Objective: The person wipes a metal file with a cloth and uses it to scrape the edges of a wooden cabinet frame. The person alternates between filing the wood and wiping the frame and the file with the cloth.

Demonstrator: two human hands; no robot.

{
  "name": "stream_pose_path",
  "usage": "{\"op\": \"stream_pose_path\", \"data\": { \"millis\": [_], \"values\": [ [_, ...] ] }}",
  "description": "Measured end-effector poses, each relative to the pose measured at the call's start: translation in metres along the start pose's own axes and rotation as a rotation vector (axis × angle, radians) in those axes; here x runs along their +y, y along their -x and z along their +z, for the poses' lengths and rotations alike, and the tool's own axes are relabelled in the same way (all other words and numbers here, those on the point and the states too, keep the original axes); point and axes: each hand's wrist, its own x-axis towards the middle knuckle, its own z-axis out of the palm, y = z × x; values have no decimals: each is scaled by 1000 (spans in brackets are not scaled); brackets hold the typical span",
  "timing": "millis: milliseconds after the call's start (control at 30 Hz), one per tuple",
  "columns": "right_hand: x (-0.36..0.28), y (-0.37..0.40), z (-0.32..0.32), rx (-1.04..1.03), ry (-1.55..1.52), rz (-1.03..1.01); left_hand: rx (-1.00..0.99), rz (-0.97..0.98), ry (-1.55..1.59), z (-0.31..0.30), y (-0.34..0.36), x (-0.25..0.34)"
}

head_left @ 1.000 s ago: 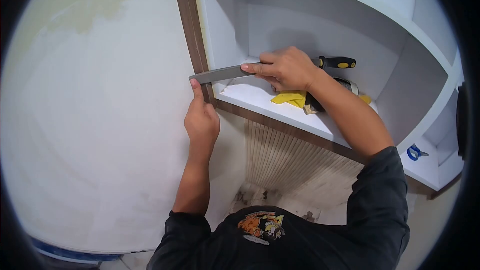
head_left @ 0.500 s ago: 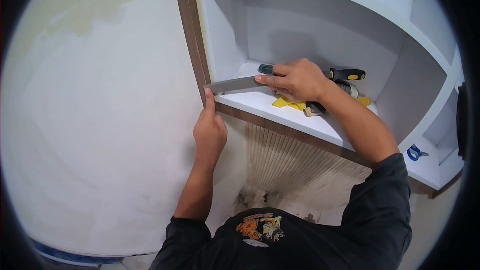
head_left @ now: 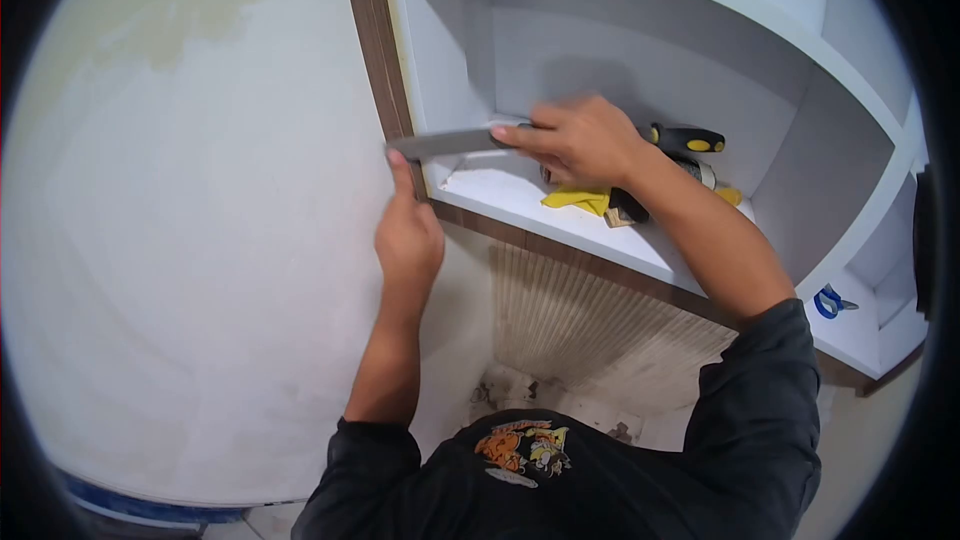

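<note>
My right hand (head_left: 592, 143) is closed around the near end of a grey flat file (head_left: 445, 144), its thumb lying along the metal. The file's far end lies across the brown wood-look edge strip (head_left: 372, 30) at the cabinet's left side. There my left hand (head_left: 409, 238) grips the tip, one digit extended onto it and the other fingers curled. Behind my right hand, a black-and-yellow tool handle (head_left: 690, 140) lies on the white shelf (head_left: 490, 180). A yellow cloth (head_left: 577, 199) and a block-like piece (head_left: 622, 212) sit below that hand, partly hidden.
A plastered wall (head_left: 200, 240) fills the left side. Blue-handled cutters (head_left: 829, 302) lie in the right compartment. The curved white cabinet frame (head_left: 700, 2) arches over the shelf. Under it is a ribbed panel (head_left: 580, 320).
Both hands have moved up and slightly left, carrying the file with them. Its tip now reaches across the brown strip to the wall side. My right hand is blurred by motion.
</note>
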Motion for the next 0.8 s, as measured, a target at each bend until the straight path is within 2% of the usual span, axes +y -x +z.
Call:
{"op": "stream_pose_path", "data": {
  "millis": [67, 167, 267, 367, 500, 567, 667, 767, 800],
  "values": [
    [9, 21, 4, 0, -12, -50, -1, 122, 40, 16, 17, -14],
    [12, 23, 8, 34, -19, -18, -48, 147, -130, 8, 6, -12],
    [10, 27, 0, 44, -18, -48, -15, 156, -62, 12, 18, -3],
    [0, 30, -9, 6, -53, -32, -25, 90, 51, 9, 32, 1],
    [-4, 20, -2, -25, -47, 11, 11, 115, -33, 6, 22, -6],
    [0, 17, 7, 8, -63, 3, -24, 84, -29, 3, 13, -8],
    [3, 5, 8, 76, -35, -21, 33, 110, -10, 3, 8, -2],
    [-3, -2, 1, 50, -36, 10, -22, -63, -68, -13, -7, 11],
    [-3, -3, -1, 26, -37, 30, -27, -11, -59, -8, -3, 6]
  ]
}}
